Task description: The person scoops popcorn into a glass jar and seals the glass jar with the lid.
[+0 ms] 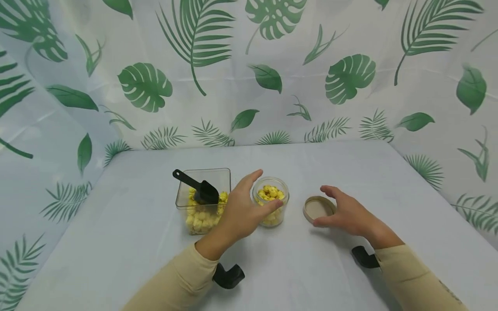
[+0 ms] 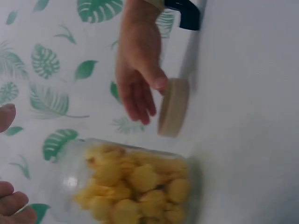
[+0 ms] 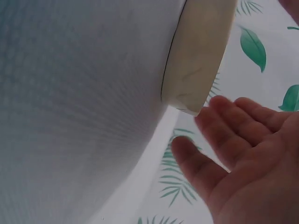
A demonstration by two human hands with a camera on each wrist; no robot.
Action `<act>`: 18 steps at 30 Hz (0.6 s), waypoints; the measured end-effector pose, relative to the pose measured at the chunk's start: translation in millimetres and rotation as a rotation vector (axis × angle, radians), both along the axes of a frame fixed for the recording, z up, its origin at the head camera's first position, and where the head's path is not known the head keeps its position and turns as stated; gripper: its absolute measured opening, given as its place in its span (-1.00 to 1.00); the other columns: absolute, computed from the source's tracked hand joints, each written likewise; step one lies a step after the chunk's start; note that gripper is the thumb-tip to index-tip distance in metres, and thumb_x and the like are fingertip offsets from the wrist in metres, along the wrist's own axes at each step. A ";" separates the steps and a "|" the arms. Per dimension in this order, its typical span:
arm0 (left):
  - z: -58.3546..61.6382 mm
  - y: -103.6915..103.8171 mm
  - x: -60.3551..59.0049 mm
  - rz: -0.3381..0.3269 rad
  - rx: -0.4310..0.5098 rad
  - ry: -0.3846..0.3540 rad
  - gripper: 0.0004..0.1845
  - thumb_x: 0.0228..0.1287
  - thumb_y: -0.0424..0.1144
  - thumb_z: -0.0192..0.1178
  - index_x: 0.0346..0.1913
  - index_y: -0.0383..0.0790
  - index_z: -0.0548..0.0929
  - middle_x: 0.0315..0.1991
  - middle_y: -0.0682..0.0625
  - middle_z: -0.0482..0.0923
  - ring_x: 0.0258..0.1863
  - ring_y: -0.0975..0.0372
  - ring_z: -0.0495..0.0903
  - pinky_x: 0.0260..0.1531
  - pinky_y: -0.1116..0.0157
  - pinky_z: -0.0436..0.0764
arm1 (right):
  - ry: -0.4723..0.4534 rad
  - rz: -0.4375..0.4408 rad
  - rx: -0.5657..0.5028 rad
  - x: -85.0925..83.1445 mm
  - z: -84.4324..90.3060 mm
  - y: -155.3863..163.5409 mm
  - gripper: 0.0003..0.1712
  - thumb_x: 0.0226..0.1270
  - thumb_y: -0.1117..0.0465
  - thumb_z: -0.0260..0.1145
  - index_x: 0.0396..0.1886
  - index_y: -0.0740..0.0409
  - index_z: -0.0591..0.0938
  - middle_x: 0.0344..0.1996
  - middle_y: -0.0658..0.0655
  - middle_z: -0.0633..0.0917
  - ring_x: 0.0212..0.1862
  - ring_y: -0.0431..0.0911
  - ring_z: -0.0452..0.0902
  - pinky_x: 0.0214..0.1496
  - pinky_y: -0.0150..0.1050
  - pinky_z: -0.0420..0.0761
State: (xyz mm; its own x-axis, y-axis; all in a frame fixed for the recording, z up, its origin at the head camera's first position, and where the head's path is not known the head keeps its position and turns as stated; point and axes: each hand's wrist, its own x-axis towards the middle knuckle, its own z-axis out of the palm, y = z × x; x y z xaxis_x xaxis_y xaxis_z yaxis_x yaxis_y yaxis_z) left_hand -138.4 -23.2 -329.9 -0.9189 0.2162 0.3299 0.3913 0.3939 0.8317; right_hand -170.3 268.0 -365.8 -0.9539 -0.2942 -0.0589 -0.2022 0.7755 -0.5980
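Beige lid [image 1: 318, 208]: lies flat on the white table [image 1: 319, 268], inner face up, round, so no long axis to line up with; sits right of centre, well in from every edge.
Lid vs my right hand [image 1: 347, 213]: just to the hand's left, at my fingertips. Thumb nears the lid's near rim, fingers arch over its far side. The right wrist view shows my fingers spread and nearly straight beside the rim, a gap showing; nothing is gripped.
Right hand state: wide open, empty.
Clear jar [image 1: 271, 201]: stands upright, mouth uncovered, filled nearly to the top with yellow puffed pieces [image 1: 270, 192]; sits left of the lid, apart from it, about mid-table.
Jar vs my left hand [image 1: 244, 211]: hand cups the jar from its left side, thumb towards the near wall, fingers reaching round the far side. Whether the skin touches glass I cannot tell; the left wrist view shows fingertips [image 2: 10, 203] at the frame's edge, clear of the jar.
Left hand state: open in a loose curve, not closed on anything.
Nearer hand: right for the lid, left for the jar. Lid lies to the jar's right, on the same line across the table.
Square clear tub [image 1: 203, 199]: just left of the jar, behind my left hand, holding more yellow pieces.
Black scoop [image 1: 196, 186]: rests in the tub, handle pointing up and towards the table's far left corner.
Judgement: the lid must travel leftward and up to reach the jar mouth.
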 end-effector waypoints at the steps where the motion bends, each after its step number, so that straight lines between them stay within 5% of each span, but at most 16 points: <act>1: -4.2 2.6 -2.3 0.011 0.007 -0.017 -0.13 0.17 -0.06 0.49 0.46 -0.33 0.32 0.43 -0.16 0.31 0.42 0.01 0.27 0.34 -0.01 0.32 | -0.003 0.004 0.009 -0.5 -0.4 0.7 0.23 -0.02 -0.16 0.62 0.46 0.41 0.22 0.37 0.45 0.34 0.34 0.32 0.28 0.29 0.29 0.31; 10: -36.8 14.4 -23.3 0.031 0.053 -0.114 -0.03 0.11 -0.06 0.52 0.49 -0.32 0.25 0.44 -0.21 0.25 0.42 -0.01 0.26 0.35 -0.03 0.29 | -0.045 0.044 0.064 -5.1 -1.4 3.6 0.17 -0.01 -0.04 0.62 0.42 0.51 0.23 0.34 0.46 0.39 0.32 0.30 0.33 0.30 0.24 0.33; 18: -42.0 16.4 -27.4 0.010 0.076 -0.162 0.00 0.02 -0.13 0.59 0.48 -0.28 0.27 0.40 -0.20 0.30 0.37 0.00 0.31 0.34 0.00 0.30 | 0.096 0.104 0.095 -6.3 10.0 -10.5 0.06 0.02 0.04 0.57 0.38 0.53 0.29 0.28 0.44 0.45 0.25 0.26 0.41 0.23 0.19 0.42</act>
